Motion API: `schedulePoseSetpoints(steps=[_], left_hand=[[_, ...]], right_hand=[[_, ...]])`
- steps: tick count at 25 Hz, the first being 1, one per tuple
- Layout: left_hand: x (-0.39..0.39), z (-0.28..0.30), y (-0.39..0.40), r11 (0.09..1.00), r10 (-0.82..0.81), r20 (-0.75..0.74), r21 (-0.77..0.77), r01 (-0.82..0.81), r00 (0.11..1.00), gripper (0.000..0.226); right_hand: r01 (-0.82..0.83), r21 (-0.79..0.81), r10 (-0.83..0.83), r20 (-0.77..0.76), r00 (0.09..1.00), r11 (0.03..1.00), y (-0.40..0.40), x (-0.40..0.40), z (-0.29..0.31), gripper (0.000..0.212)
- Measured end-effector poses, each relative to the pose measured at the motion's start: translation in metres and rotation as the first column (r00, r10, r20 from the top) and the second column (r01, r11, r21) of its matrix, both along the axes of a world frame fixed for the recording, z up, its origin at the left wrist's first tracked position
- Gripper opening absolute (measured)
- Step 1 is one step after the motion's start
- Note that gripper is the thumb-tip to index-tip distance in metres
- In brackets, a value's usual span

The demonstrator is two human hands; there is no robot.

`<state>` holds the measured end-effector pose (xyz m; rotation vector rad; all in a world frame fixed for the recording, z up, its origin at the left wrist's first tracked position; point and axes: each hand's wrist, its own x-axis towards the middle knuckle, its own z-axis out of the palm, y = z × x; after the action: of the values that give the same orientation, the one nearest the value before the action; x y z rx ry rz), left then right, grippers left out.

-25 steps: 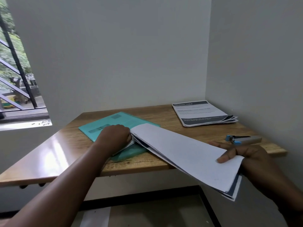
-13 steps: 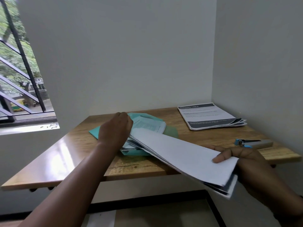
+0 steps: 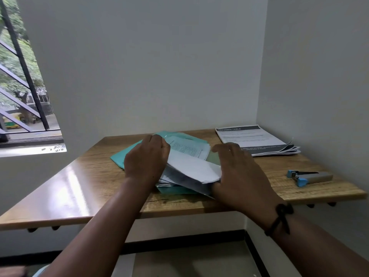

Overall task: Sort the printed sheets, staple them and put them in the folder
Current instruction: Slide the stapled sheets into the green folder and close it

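The bundle of sheets (image 3: 191,170) lies between the two hands, its long axis running from the far left down toward the near right, half inside the teal folder (image 3: 121,159) that sits on the wooden table (image 3: 83,176). The left hand (image 3: 146,159) curls over the folder's far end, seemingly holding the cover up over the paper already inside; whether its fingers pinch the cover is hidden by the back of the hand. The right hand (image 3: 237,172) is at the bundle's near end with fingers fairly straight and spread, palm against the paper edge, so it is the one placed to push the bundle further in, away and to the left.

The sheets are thin, white and limp, bowing upward in the middle under that pressure. The folder looks like smooth, flexible plastic. A second stack of printed sheets (image 3: 257,139) lies flat at the far right corner, corners curling, and a blue and grey stapler (image 3: 309,176) rests well to the right of the right hand.
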<state>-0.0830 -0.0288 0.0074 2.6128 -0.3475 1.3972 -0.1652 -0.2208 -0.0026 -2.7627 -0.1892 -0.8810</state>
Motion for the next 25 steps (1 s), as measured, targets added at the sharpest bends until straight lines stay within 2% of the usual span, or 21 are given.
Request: schedulePoseSetpoints(steps=[1, 2, 4, 7, 8, 10, 12, 14, 15, 18, 20, 22, 23, 25], left_hand=[[0.002, -0.001, 0.001, 0.998, -0.002, -0.024, -0.062, 0.000, 1.000, 0.011], [0.003, 0.000, 0.001, 0.995, -0.011, -0.051, -0.099, 0.006, 0.999, 0.017], [0.006, 0.000, 0.001, 0.992, -0.029, -0.068, -0.128, 0.020, 0.997, 0.022], [0.006, -0.001, 0.001, 0.986, -0.034, -0.072, -0.165, 0.022, 0.997, 0.023], [0.006, -0.001, 0.001, 0.984, -0.033, -0.075, -0.176, 0.019, 0.997, 0.023], [0.005, 0.000, -0.001, 0.988, -0.037, -0.085, -0.150, 0.024, 0.996, 0.024], [0.005, 0.000, -0.003, 0.999, -0.036, -0.182, -0.003, 0.036, 0.983, 0.027], [0.006, -0.006, -0.006, 0.974, -0.019, -0.312, 0.210, 0.088, 0.950, 0.030], [0.007, -0.009, -0.005, 0.957, -0.029, -0.376, 0.258, 0.134, 0.926, 0.031], [0.007, -0.010, 0.003, 0.962, -0.062, -0.551, 0.190, 0.198, 0.832, 0.047], [0.009, -0.006, 0.008, 0.970, -0.013, -0.576, 0.190, 0.149, 0.818, 0.059], [0.009, -0.003, 0.008, 0.961, 0.051, -0.525, 0.257, 0.102, 0.850, 0.053], [0.009, -0.002, 0.007, 0.959, 0.052, -0.490, 0.267, 0.094, 0.870, 0.047], [0.009, 0.002, 0.005, 0.970, 0.025, -0.446, 0.226, 0.085, 0.895, 0.034]], right_hand=[[-0.027, -0.079, 0.034, 0.087, 0.996, 0.996, 0.003, -0.003, 0.002, 0.054], [-0.067, -0.071, 0.074, 0.099, 0.992, 0.995, 0.006, -0.004, 0.006, 0.047], [-0.128, 0.092, 0.121, 0.073, 0.990, 0.988, 0.005, 0.000, 0.013, 0.029], [-0.041, 0.376, 0.013, 0.076, 0.997, 0.926, -0.009, 0.021, 0.013, 0.029], [-0.009, 0.473, -0.009, 0.036, 0.999, 0.881, -0.017, 0.029, 0.014, 0.029], [0.095, 0.615, -0.008, -0.142, 0.990, 0.783, -0.030, 0.044, 0.013, 0.027], [0.207, 0.607, -0.017, -0.303, 0.953, 0.767, -0.034, 0.054, 0.009, 0.029], [0.252, 0.551, -0.052, -0.353, 0.934, 0.795, -0.033, 0.059, 0.001, 0.030], [0.255, 0.560, -0.050, -0.355, 0.934, 0.788, -0.033, 0.060, -0.003, 0.029], [0.249, 0.646, -0.017, -0.343, 0.939, 0.722, -0.035, 0.063, -0.009, 0.027], [0.232, 0.705, 0.048, -0.353, 0.934, 0.670, -0.036, 0.060, -0.009, 0.026], [0.202, 0.775, 0.171, -0.370, 0.913, 0.599, -0.040, 0.050, -0.006, 0.024], [0.185, 0.783, 0.206, -0.371, 0.906, 0.593, -0.045, 0.044, -0.003, 0.022], [0.152, 0.751, 0.220, -0.371, 0.902, 0.642, -0.056, 0.032, 0.006, 0.019]])
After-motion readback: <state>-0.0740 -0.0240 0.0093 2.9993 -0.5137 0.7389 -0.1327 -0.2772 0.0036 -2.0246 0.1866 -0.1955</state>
